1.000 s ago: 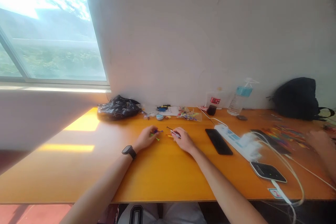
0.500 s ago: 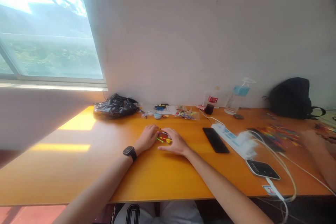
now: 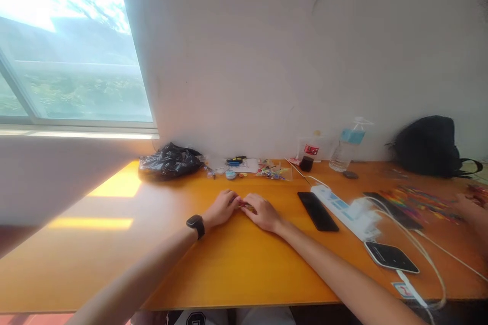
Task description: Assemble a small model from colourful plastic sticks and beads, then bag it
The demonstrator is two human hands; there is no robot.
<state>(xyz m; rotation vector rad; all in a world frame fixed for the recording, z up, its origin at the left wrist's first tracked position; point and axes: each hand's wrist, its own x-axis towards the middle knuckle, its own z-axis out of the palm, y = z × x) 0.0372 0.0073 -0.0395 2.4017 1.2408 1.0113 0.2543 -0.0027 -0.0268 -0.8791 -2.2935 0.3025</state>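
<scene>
No legible text, blurred marks on sticker (image 3: 404, 290), paper (image 3: 248, 166)

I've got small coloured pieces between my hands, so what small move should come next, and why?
Probably ease both hands slightly inward to bunch the small pieces: your left hand and right hand curve around them from either side, with some showing in between.
</scene>
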